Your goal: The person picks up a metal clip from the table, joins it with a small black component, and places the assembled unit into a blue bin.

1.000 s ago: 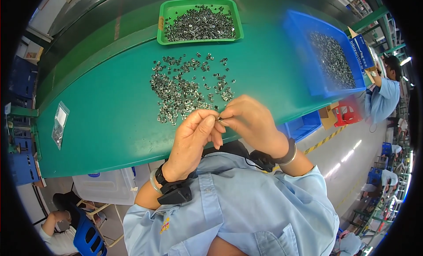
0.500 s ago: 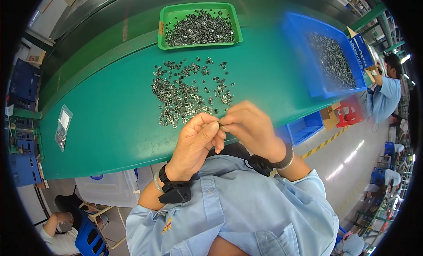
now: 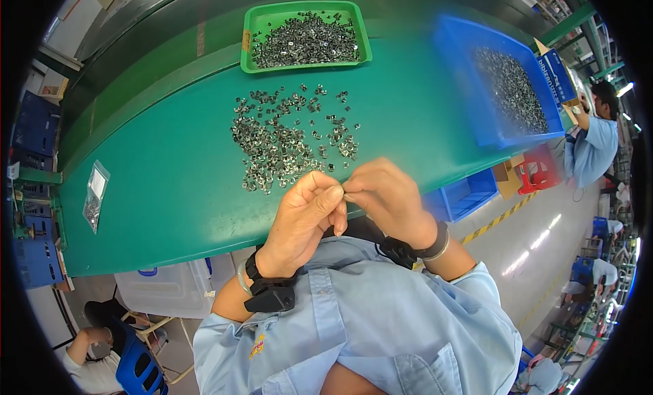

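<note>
My left hand [image 3: 303,221] and my right hand [image 3: 389,199] meet fingertip to fingertip over the near edge of the green table [image 3: 170,184]. Both are closed in a pinch on a tiny metal part, which the fingers almost wholly hide. Just beyond them lies a loose pile of small shiny metal parts [image 3: 275,150], spread thinner toward its far and right sides. A green tray [image 3: 306,67] behind the pile holds many more such pieces.
At the right a large blue bin [image 3: 493,133] holds many small parts. A clear plastic bag [image 3: 97,187] lies at the left. Below the table's edge are a blue crate [image 3: 469,194], a red stool [image 3: 537,169] and a clear storage box [image 3: 163,289]. A co-worker [image 3: 592,146] is at far right.
My hands stay pinched together, with the fingertips slightly shifted. The dark bit seen between them earlier is now mostly covered. The tray and pile sit slightly higher and further left in view.
</note>
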`<state>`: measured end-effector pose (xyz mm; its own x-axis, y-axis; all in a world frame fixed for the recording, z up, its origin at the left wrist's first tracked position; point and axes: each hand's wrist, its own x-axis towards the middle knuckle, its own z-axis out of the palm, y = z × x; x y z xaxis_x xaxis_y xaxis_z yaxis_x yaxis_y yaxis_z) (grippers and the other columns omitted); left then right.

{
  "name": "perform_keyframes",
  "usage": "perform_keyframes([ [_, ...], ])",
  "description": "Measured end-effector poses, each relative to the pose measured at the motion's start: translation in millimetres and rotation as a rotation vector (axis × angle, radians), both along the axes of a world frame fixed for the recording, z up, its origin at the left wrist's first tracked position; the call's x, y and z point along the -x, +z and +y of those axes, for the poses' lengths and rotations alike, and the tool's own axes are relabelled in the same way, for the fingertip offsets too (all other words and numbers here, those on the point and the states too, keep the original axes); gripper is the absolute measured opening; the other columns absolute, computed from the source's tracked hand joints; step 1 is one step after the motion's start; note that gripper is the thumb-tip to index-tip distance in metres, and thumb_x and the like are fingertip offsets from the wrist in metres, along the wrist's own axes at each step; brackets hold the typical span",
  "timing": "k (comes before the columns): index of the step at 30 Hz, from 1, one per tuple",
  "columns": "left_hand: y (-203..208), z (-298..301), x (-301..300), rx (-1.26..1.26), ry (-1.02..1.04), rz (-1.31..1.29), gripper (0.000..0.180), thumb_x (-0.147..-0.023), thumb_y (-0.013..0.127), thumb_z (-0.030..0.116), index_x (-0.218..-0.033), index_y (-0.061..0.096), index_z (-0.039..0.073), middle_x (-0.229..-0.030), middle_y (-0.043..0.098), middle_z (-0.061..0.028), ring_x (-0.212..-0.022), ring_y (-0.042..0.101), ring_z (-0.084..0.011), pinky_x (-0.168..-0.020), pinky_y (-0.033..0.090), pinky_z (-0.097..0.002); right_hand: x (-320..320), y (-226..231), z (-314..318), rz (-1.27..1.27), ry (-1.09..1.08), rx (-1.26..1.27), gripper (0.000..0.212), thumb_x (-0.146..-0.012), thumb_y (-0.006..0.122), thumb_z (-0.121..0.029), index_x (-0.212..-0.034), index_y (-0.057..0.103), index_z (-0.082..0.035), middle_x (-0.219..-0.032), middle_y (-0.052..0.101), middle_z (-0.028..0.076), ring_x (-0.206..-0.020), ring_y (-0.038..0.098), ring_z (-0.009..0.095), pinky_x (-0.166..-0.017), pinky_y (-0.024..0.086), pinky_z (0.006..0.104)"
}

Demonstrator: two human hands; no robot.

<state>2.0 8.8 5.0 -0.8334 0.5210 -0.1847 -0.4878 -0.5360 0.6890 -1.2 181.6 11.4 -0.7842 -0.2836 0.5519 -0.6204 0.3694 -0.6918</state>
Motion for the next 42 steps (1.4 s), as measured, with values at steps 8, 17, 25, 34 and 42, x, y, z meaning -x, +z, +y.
perform_keyframes([
  [8,-2.4,-1.0,-3.5,-0.24,-0.039,-0.087,0.016,-0.095,0.052,0.022,-0.094,0.05,0.006,-0.073,0.057,-0.0053,-0.058,0.052,-0.0144,-0.053,0.043,-0.029,-2.6,1.3,-3.1,-0.021,0.04,0.086,0.022,-0.073,0.069,0.003,-0.09,0.059,-0.006,-0.083,0.061,0.007,-0.075,0.059,0.022,-0.064,0.047,0.0307],
  [17,-6.8,-2.2,-1.9,-0.31,-0.056,-0.062,0.015,-0.094,0.053,0.021,-0.093,0.05,0.006,-0.073,0.058,-0.0055,-0.058,0.054,-0.0145,-0.053,0.043,-0.0282,-2.5,-1.6,-6.3,-0.006,0.07,0.099,0.02,-0.075,0.068,0.002,-0.09,0.058,-0.007,-0.082,0.06,0.007,-0.074,0.058,0.022,-0.064,0.047,0.031],
  [25,-2.6,-1.9,-2.3,-0.13,-0.027,-0.003,0.017,-0.095,0.051,0.023,-0.095,0.047,0.007,-0.072,0.055,-0.0071,-0.057,0.053,-0.0155,-0.052,0.043,-0.0297,-1.8,-5.9,-6.5,-0.056,0.049,0.128,0.018,-0.076,0.069,0.001,-0.088,0.058,-0.007,-0.082,0.06,0.007,-0.074,0.057,0.021,-0.064,0.046,0.0309],
  [34,-4.7,-7.3,3.9,-0.152,-0.02,-0.03,0.016,-0.096,0.05,0.022,-0.098,0.047,0.006,-0.07,0.056,-0.0081,-0.057,0.053,-0.0159,-0.052,0.043,-0.0296,3.9,-1.1,-9.1,-0.193,0.059,0.182,0.016,-0.076,0.069,0.002,-0.085,0.058,-0.006,-0.082,0.06,0.007,-0.075,0.057,0.018,-0.064,0.046,0.0292],
  [42,-4.8,-19.3,12.2,-0.247,-0.085,-0.022,0.016,-0.096,0.05,0.022,-0.099,0.049,0.005,-0.076,0.057,-0.0057,-0.061,0.054,-0.0131,-0.055,0.044,-0.0265,25.4,16.7,-12.5,-0.257,0.21,0.089,0.014,-0.077,0.069,0.001,-0.085,0.059,-0.005,-0.082,0.06,0.007,-0.075,0.057,0.018,-0.065,0.047,0.0289],
])
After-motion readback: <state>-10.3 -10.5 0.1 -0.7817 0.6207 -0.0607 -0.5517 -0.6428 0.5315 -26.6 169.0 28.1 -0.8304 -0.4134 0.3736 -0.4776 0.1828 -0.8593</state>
